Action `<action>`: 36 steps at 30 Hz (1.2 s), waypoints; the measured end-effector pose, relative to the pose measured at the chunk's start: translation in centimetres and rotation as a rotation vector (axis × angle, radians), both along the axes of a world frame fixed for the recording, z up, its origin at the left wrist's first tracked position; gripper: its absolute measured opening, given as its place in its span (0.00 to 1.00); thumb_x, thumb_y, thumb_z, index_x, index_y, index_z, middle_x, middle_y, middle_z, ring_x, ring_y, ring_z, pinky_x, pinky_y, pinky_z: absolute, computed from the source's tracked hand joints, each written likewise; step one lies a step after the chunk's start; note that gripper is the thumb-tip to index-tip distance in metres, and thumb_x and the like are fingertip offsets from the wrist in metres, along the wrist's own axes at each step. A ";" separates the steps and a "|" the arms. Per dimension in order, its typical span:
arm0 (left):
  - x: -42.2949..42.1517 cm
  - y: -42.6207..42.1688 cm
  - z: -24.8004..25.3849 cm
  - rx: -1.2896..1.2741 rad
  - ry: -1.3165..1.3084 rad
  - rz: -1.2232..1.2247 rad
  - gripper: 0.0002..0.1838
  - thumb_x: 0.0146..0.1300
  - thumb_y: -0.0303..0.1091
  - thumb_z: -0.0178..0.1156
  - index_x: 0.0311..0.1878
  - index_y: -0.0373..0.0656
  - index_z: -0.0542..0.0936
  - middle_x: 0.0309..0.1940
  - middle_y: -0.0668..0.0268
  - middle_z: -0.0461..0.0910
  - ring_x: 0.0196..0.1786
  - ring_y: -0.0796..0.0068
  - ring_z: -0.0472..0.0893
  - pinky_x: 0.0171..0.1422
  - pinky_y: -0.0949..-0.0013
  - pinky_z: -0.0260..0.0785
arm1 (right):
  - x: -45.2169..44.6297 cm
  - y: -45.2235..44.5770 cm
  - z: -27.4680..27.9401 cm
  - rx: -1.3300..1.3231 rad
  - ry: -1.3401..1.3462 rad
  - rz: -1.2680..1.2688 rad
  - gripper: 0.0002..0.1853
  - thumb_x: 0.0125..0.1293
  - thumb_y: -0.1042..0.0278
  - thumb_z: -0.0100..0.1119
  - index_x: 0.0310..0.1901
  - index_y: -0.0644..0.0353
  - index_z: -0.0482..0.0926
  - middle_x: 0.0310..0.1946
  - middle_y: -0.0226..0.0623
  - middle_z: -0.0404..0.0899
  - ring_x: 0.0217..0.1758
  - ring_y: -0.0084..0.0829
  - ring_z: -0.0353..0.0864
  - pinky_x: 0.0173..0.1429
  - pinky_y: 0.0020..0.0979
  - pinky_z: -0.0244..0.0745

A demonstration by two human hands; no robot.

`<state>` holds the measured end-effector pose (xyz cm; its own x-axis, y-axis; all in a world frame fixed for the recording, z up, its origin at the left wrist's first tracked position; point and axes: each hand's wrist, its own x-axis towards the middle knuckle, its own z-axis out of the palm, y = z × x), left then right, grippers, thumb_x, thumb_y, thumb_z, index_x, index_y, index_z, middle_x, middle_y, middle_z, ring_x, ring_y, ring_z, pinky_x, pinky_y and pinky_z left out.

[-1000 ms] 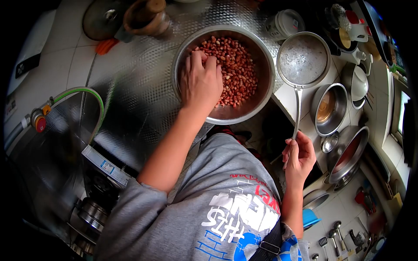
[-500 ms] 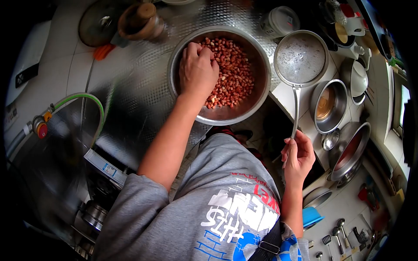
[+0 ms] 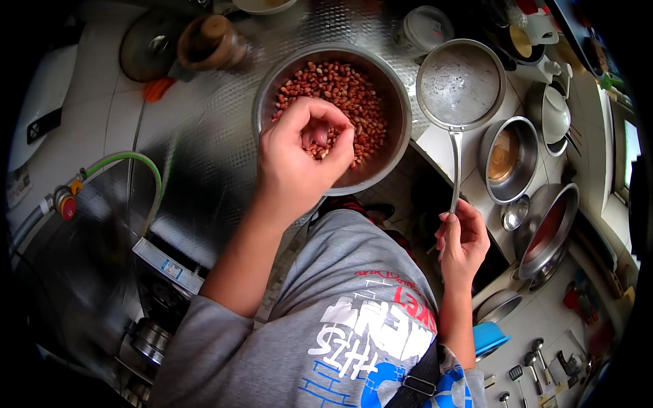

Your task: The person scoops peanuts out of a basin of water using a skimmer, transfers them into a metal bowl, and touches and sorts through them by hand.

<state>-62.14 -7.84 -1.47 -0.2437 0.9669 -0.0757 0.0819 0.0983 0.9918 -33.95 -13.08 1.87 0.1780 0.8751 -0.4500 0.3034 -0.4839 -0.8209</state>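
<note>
A wide steel bowl [image 3: 401,146] holds red-skinned peanuts [image 3: 364,102], spread mostly over its middle and far side. Over the bowl's near left part, raised above the nuts, is my left hand [image 3: 296,153]. Its thumb and forefinger meet in a ring and the other fingers curl inward; whatever sits at the fingertips is too small to make out. My right hand [image 3: 464,241] grips the end of the long metal handle of a round fine-mesh strainer [image 3: 461,85]. The strainer's head is held out to the right of the bowl, its mesh bare.
At the back left stand a wooden mortar [image 3: 214,51] and a glass lid [image 3: 151,51]. A white-lidded tub [image 3: 425,30] is behind the strainer. On the right are a steel basin [image 3: 488,163], a ladle [image 3: 517,213] and a larger basin [image 3: 564,224]. A green hose [image 3: 158,170] curves at left.
My left hand has risen out of the peanuts and moved toward me, its thumb and forefinger now in a ring. The right hand still holds the strainer almost in place.
</note>
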 end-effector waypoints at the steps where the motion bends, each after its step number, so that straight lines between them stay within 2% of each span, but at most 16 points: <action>1: 0.3 -0.2 1.0 0.038 -0.075 -0.004 0.10 0.59 0.18 0.70 0.42 0.39 0.82 0.37 0.70 0.84 0.34 0.85 0.75 0.41 0.77 0.71 | 0.1 -0.1 0.0 0.002 0.001 0.004 0.12 0.78 0.76 0.58 0.59 0.69 0.78 0.38 0.34 0.86 0.28 0.16 0.79 0.28 0.18 0.73; 2: 0.6 -0.3 2.1 0.065 -0.125 -0.033 0.11 0.60 0.16 0.69 0.44 0.38 0.82 0.40 0.69 0.84 0.37 0.87 0.74 0.42 0.79 0.69 | 0.2 -0.1 -0.1 0.010 0.013 0.006 0.12 0.78 0.76 0.58 0.59 0.69 0.78 0.38 0.33 0.86 0.28 0.16 0.79 0.28 0.18 0.73; 6: 1.6 -0.7 4.6 0.176 -0.152 -0.120 0.11 0.59 0.13 0.67 0.43 0.36 0.83 0.43 0.65 0.86 0.36 0.86 0.74 0.41 0.79 0.68 | 0.7 -0.5 -0.1 0.002 0.013 0.004 0.12 0.77 0.76 0.58 0.59 0.68 0.79 0.38 0.33 0.86 0.29 0.16 0.80 0.29 0.18 0.74; 9: 2.2 -1.0 6.0 0.208 -0.126 -0.224 0.14 0.59 0.10 0.63 0.47 0.33 0.79 0.43 0.54 0.85 0.46 0.71 0.85 0.46 0.75 0.73 | 1.2 -0.8 0.3 0.007 0.015 -0.002 0.12 0.77 0.77 0.58 0.59 0.68 0.79 0.38 0.33 0.86 0.29 0.16 0.80 0.29 0.19 0.74; 10: 2.6 -1.2 6.4 0.216 -0.142 -0.246 0.14 0.59 0.10 0.62 0.47 0.33 0.79 0.44 0.53 0.85 0.46 0.70 0.86 0.46 0.75 0.75 | 1.5 -1.0 0.3 0.014 0.020 -0.004 0.12 0.77 0.77 0.58 0.59 0.68 0.79 0.38 0.33 0.86 0.29 0.16 0.80 0.29 0.19 0.74; 17: 5.9 -2.6 8.5 0.250 -0.200 -0.314 0.15 0.59 0.08 0.61 0.48 0.32 0.79 0.45 0.51 0.83 0.48 0.67 0.86 0.50 0.73 0.79 | 4.3 -2.6 0.9 0.058 0.055 -0.041 0.12 0.77 0.77 0.57 0.59 0.68 0.79 0.39 0.33 0.86 0.29 0.16 0.80 0.28 0.19 0.74; 23: 11.1 -3.7 10.5 0.247 -0.268 -0.418 0.15 0.59 0.07 0.60 0.47 0.33 0.79 0.42 0.52 0.84 0.47 0.65 0.86 0.52 0.68 0.80 | 8.9 -5.4 1.3 0.124 0.092 -0.128 0.12 0.76 0.78 0.57 0.58 0.68 0.79 0.39 0.34 0.86 0.29 0.16 0.80 0.29 0.19 0.74; 27: 15.8 -5.0 11.7 0.202 -0.446 -0.471 0.13 0.61 0.09 0.59 0.47 0.33 0.79 0.40 0.51 0.85 0.47 0.64 0.86 0.53 0.64 0.81 | 12.5 -7.8 1.6 0.180 0.113 -0.185 0.13 0.76 0.79 0.57 0.58 0.69 0.79 0.39 0.35 0.86 0.29 0.17 0.80 0.31 0.20 0.76; 28: 17.3 -5.4 12.0 0.191 -0.481 -0.471 0.11 0.63 0.12 0.61 0.47 0.33 0.80 0.40 0.50 0.86 0.46 0.64 0.86 0.53 0.64 0.81 | 13.4 -8.4 1.8 0.189 0.116 -0.199 0.13 0.76 0.79 0.57 0.58 0.70 0.79 0.39 0.35 0.86 0.29 0.17 0.80 0.31 0.20 0.76; 31: 21.3 -6.7 12.4 0.147 -0.711 -0.526 0.11 0.63 0.09 0.62 0.47 0.27 0.80 0.45 0.48 0.86 0.50 0.63 0.88 0.59 0.63 0.84 | 16.2 -10.4 2.2 0.230 0.130 -0.245 0.13 0.75 0.81 0.58 0.58 0.70 0.79 0.39 0.36 0.86 0.30 0.17 0.80 0.33 0.20 0.76; 34: 25.1 -7.9 12.4 0.124 -0.787 -0.633 0.10 0.63 0.09 0.62 0.47 0.28 0.80 0.45 0.48 0.85 0.50 0.62 0.88 0.60 0.60 0.84 | 19.0 -12.7 2.3 0.277 0.129 -0.304 0.13 0.74 0.82 0.59 0.58 0.71 0.79 0.39 0.37 0.85 0.30 0.16 0.80 0.33 0.19 0.76; 36: 27.6 -8.7 12.3 0.116 -0.791 -0.697 0.10 0.63 0.10 0.63 0.46 0.28 0.80 0.44 0.48 0.85 0.50 0.63 0.88 0.58 0.62 0.84 | 21.0 -14.3 2.6 0.310 0.126 -0.355 0.13 0.74 0.81 0.59 0.58 0.71 0.79 0.39 0.37 0.86 0.30 0.16 0.80 0.33 0.19 0.76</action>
<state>-34.51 -16.53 10.81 0.4457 0.8855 0.1316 -0.5896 0.1797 0.7875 -12.99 -27.41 4.48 0.4511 0.8662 -0.2149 0.0530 -0.2664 -0.9624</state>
